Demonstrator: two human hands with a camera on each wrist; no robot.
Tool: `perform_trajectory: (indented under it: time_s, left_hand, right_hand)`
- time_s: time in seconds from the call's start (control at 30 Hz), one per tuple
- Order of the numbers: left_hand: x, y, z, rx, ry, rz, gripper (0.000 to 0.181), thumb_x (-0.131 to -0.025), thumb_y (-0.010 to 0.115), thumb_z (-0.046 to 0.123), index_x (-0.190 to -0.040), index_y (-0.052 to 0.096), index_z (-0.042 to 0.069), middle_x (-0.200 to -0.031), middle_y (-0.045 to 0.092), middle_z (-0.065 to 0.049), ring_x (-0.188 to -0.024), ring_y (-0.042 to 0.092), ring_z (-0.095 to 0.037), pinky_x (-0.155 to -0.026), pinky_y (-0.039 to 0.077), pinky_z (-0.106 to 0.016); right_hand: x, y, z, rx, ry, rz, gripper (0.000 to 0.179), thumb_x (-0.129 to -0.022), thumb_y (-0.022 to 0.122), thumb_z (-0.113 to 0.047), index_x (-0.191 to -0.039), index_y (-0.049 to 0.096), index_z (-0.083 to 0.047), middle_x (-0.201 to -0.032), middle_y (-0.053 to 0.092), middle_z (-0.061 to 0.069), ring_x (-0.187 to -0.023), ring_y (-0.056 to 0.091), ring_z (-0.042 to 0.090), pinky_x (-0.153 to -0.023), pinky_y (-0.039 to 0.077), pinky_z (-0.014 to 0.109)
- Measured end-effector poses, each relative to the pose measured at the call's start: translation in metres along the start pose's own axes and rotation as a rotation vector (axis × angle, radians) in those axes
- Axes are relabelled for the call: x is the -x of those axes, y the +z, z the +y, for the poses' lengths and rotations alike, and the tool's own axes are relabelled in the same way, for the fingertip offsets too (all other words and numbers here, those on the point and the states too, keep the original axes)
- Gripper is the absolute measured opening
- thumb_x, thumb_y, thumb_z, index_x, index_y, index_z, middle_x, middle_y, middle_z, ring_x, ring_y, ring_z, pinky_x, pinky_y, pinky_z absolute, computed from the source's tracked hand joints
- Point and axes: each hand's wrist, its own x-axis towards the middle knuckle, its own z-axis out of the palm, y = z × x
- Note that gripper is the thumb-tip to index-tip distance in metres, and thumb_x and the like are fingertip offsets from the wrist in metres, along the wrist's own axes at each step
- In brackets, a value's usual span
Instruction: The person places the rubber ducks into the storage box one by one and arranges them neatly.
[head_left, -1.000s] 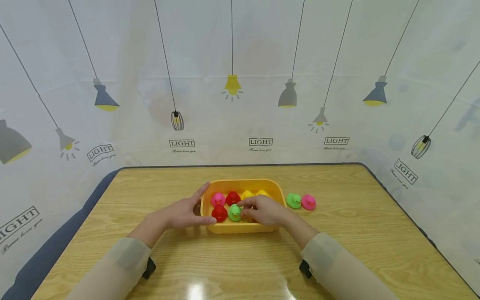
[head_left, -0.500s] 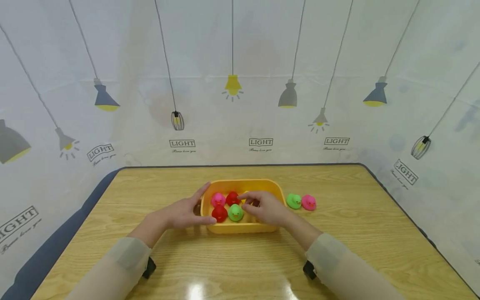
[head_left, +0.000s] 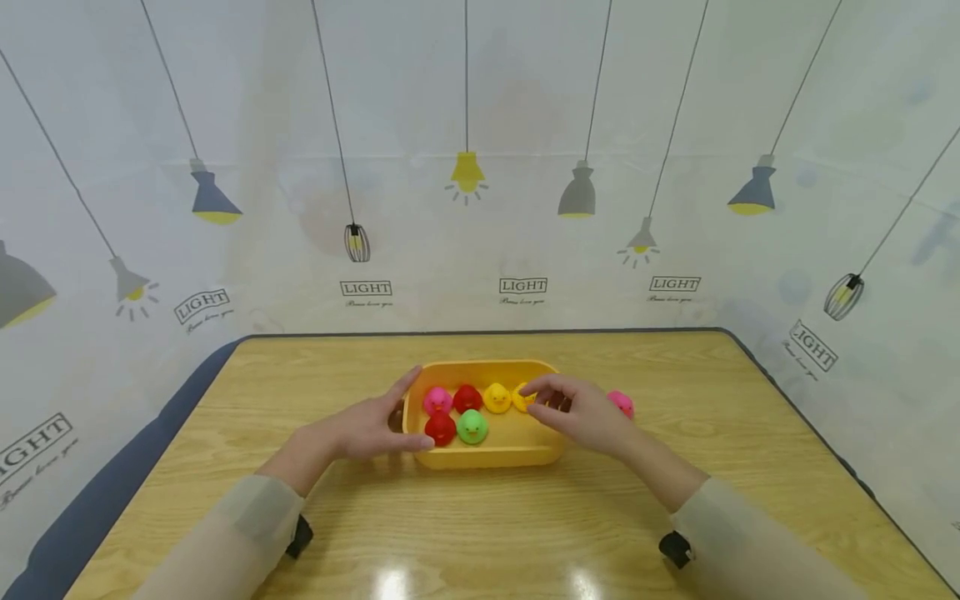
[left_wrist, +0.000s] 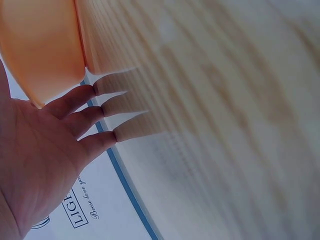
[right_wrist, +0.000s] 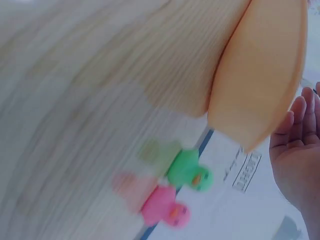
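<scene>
A yellow plastic basket (head_left: pixel 487 458) stands mid-table with several rubber ducks in it. Its back row has a pink duck (head_left: pixel 438 402), a red duck (head_left: pixel 468 399) and two yellow ducks, one (head_left: pixel 497 398) fully seen. In front sit another red duck (head_left: pixel 440 428) and a green duck (head_left: pixel 472 427). My left hand (head_left: pixel 367 428) rests against the basket's left end, thumb and fingers extended. Above the right rim is my right hand (head_left: pixel 588 414), fingers loosely bent and holding nothing, partly covering the second yellow duck (head_left: pixel 522 399).
Right of the basket, a pink duck (head_left: pixel 621 403) stands on the wooden table (head_left: pixel 480 521). Beside it is a green duck (right_wrist: pixel 184 170), which my hand hides in the head view. A curtain (head_left: pixel 405 167) printed with lamps surrounds the table's back and sides.
My right hand has left the green duck inside the basket and moved right to the right rim, uncovering the yellow ducks. The left hand stays in place.
</scene>
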Motion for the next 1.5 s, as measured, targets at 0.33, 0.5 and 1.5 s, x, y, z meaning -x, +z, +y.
perform_trajectory:
  time_s: [0.33,0.5,1.5]
  left_hand:
    - [-0.002,0.001,-0.002,-0.007,0.000,0.000,0.124,-0.088,0.076,0.078,-0.176,-0.004,0.043,-0.172,0.045,-0.021,-0.152,0.051,-0.045,-0.127,0.038,-0.070]
    - [-0.003,0.001,-0.002,-0.005,-0.003,-0.001,0.123,-0.089,0.076,0.076,-0.176,-0.005,0.044,-0.173,0.044,-0.020,-0.153,0.050,-0.045,-0.127,0.038,-0.070]
    - [-0.003,0.002,-0.003,-0.007,-0.019,0.004,0.122,-0.086,0.075,0.081,-0.175,-0.003,0.049,-0.175,0.043,-0.017,-0.154,0.050,-0.042,-0.128,0.038,-0.068]
  right_hand:
    - [0.041,-0.043,0.026,0.055,0.066,0.038,0.026,-0.106,0.075,-0.025,-0.128,0.076,-0.012,-0.100,0.073,0.001,-0.081,0.061,0.014,-0.068,0.053,0.025]
    - [0.063,-0.061,0.042,0.047,0.094,0.044,0.028,-0.106,0.074,-0.024,-0.130,0.075,-0.008,-0.102,0.073,0.001,-0.083,0.061,0.012,-0.069,0.053,0.023]
    - [0.052,-0.098,0.110,0.073,0.243,-0.054,0.052,-0.104,0.078,-0.023,-0.150,0.059,-0.009,-0.122,0.069,0.015,-0.095,0.064,0.021,-0.071,0.056,0.030]
